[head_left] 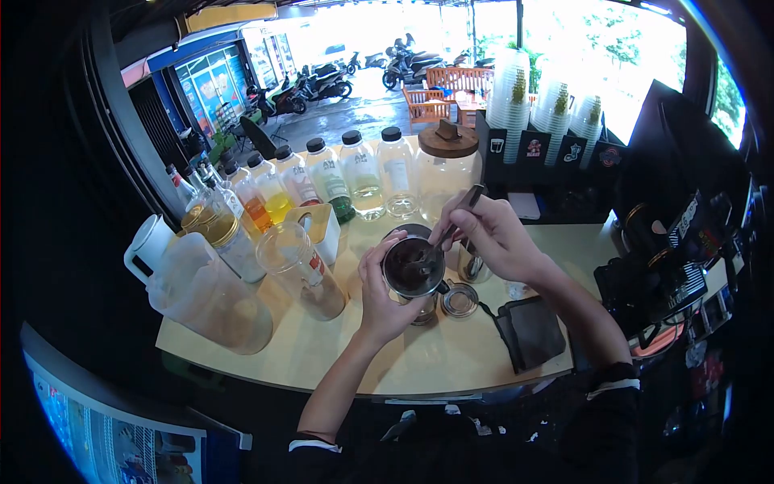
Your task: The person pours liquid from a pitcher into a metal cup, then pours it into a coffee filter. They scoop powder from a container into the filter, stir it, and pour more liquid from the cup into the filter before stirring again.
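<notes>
My left hand (377,302) is wrapped round a round cup (409,270), its mouth tipped up toward me and its inside dark. What lies in the cup is too dim to name. A dark spoon (474,198) is pinched in my right hand (501,235), its lower end reaching into the cup. Partly hidden below the cup stands a small glass jar (424,313). Beside it lies a round clear lid (460,299). A shiny metal container (472,266) sits under my right hand, mostly covered by it. To the right rests a flat black pouch (535,332) with a strap.
Several black-capped bottles (360,173) line the counter's back edge. On the left stand a large plastic pitcher (211,294), a tall clear container (305,274) and a white tissue box (324,234). A wooden-lidded jar (448,173) and stacked plastic cups (508,97) are behind.
</notes>
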`<state>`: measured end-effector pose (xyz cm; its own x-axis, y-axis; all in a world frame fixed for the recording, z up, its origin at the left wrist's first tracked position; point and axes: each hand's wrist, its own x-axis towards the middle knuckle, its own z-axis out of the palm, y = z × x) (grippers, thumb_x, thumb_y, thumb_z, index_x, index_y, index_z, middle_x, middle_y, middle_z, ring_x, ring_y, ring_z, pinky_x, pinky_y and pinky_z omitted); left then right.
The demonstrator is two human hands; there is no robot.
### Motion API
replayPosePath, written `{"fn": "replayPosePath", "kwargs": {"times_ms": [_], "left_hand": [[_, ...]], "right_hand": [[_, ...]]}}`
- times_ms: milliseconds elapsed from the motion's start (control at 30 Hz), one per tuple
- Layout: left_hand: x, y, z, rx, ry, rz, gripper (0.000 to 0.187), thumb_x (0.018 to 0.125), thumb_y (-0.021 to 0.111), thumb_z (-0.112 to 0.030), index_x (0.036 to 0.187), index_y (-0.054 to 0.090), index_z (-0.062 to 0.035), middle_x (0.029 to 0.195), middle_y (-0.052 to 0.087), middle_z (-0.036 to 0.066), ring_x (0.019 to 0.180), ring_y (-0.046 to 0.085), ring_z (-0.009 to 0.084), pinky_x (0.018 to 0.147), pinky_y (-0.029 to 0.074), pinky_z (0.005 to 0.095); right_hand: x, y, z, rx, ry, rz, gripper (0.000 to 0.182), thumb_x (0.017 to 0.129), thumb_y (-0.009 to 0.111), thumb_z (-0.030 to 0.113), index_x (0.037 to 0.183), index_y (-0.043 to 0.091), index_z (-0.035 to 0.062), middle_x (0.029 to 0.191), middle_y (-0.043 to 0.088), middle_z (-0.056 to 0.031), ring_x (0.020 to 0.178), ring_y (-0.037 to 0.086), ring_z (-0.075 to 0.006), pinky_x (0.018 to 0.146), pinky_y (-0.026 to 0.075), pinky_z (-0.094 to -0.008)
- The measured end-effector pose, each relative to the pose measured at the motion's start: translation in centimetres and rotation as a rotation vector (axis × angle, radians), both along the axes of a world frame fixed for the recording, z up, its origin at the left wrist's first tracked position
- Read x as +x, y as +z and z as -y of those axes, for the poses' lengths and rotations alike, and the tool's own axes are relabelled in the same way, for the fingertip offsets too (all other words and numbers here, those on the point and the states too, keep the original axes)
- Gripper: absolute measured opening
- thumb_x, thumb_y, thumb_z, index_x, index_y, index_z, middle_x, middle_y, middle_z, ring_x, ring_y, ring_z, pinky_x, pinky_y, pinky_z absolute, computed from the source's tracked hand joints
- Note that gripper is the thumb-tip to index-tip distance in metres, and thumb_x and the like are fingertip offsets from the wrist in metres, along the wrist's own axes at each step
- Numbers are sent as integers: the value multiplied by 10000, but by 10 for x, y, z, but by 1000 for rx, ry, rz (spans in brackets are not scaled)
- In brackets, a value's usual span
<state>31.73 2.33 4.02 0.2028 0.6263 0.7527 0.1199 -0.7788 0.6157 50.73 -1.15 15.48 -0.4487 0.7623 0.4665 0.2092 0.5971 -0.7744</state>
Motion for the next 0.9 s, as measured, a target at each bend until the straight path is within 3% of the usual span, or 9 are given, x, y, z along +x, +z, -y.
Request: {"fn": "replayPosePath", "kwargs": {"times_ms": [267,400,500,633,867,900], "left_hand": [[-3,5,-1,0,13,-28,817,614,792,-172,1301,357,-89,1335,483,93,1252,447,270,1082,183,473],[-6,13,0,9,34,-130,826,621,784,-194,1313,344,-96,1338,477,96,1251,453,262,1087,160,493],[-9,16,-1,14,25,-160,817,637,764,-189,1325,333,-103,1336,479,91,1253,454,258,1093,140,498],[-13,23,-3,85,44,-272,824,639,747,-170,1340,320,-106,1344,474,85,1257,454,251,1100,115,498],[-18,30,-4,82,-3,-311,835,629,742,-165,1345,317,-106,1344,477,86,1267,449,250,1106,78,495],[-18,29,-5,84,-10,-311,835,629,742,-165,1345,317,-106,1344,477,86,1267,449,250,1106,78,495]], "right_hand": [[-1,1,-2,50,-31,-123,258,1011,386,178,966,546,-19,870,657,-90,811,638,-134,727,522,-273],[-4,0,2,-15,15,56,260,1013,386,182,991,536,-28,887,650,-102,831,638,-140,747,526,-278],[-3,-1,-2,1,-5,-179,243,1010,394,178,979,533,-18,885,653,-100,812,641,-146,743,526,-282],[-2,1,4,-34,36,4,251,1015,379,191,957,528,-3,888,651,-100,843,644,-146,750,528,-272],[0,-7,4,-40,26,-99,245,1016,377,199,973,518,3,910,657,-101,867,648,-145,757,528,-267],[-2,-9,5,-20,0,-148,247,1010,389,173,969,540,-17,903,661,-96,806,635,-123,727,525,-265]]}}
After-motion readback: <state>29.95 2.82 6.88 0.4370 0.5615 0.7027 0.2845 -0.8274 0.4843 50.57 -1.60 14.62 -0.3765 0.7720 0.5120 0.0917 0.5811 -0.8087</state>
